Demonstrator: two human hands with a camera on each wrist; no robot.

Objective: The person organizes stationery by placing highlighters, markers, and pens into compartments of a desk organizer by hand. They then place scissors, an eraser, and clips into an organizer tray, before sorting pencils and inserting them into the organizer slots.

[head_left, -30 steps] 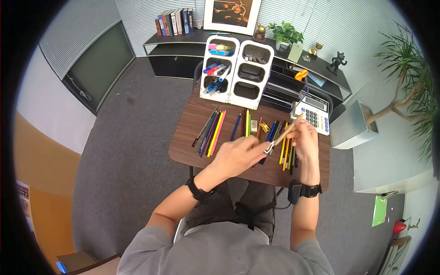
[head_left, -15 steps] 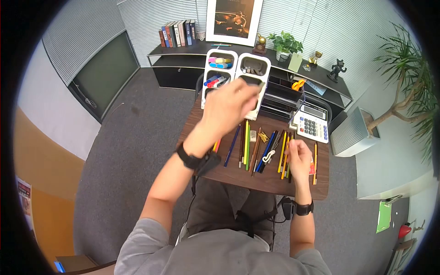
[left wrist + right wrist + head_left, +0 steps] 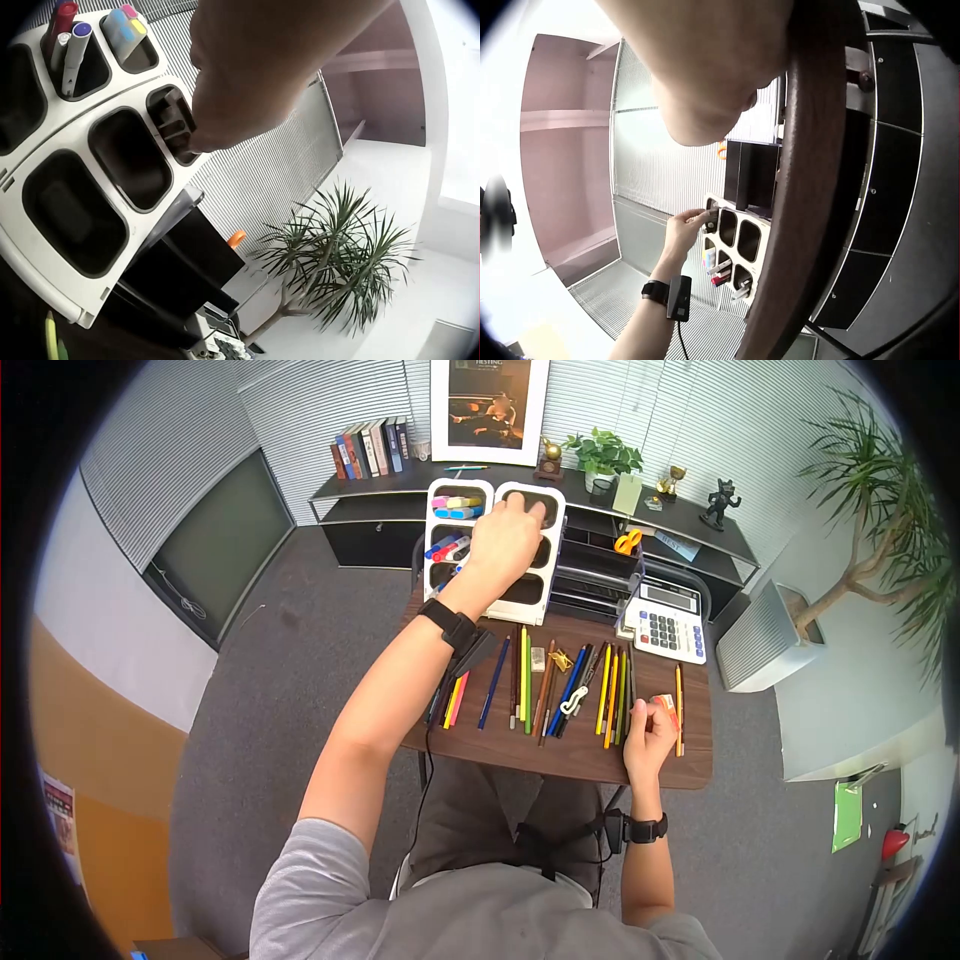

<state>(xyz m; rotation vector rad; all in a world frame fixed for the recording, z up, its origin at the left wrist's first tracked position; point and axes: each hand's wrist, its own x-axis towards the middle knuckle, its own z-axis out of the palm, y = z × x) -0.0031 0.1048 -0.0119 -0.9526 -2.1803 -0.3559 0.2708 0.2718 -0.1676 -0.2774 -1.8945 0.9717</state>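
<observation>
My left hand (image 3: 505,545) reaches down into the top compartment of the right-hand section of a white desk organizer (image 3: 530,612). In the left wrist view small dark pieces (image 3: 172,118) lie in that compartment, with the hand right at its edge; I cannot tell whether the fingers pinch one. My right hand (image 3: 648,748) stays low over the table's right front, fingers loosely curled and thumb up. Just behind it shows a red-and-white item (image 3: 668,706), overlapped by the hand. To its right lies a yellow pencil (image 3: 680,710).
Several colored pencils (image 3: 525,680) lie in rows on the brown table (image 3: 480,752), with a white hook-shaped piece (image 3: 573,701), an eraser (image 3: 538,659) and gold clips (image 3: 561,660). A calculator (image 3: 670,628) and a dark rack (image 3: 590,588) stand behind. Markers (image 3: 450,547) fill the organizer's left section.
My left hand has moved from beside the right hand up and away to the organizer. The right hand has let go of the tan pencil and lowered; the white hook-shaped piece lies on the table.
</observation>
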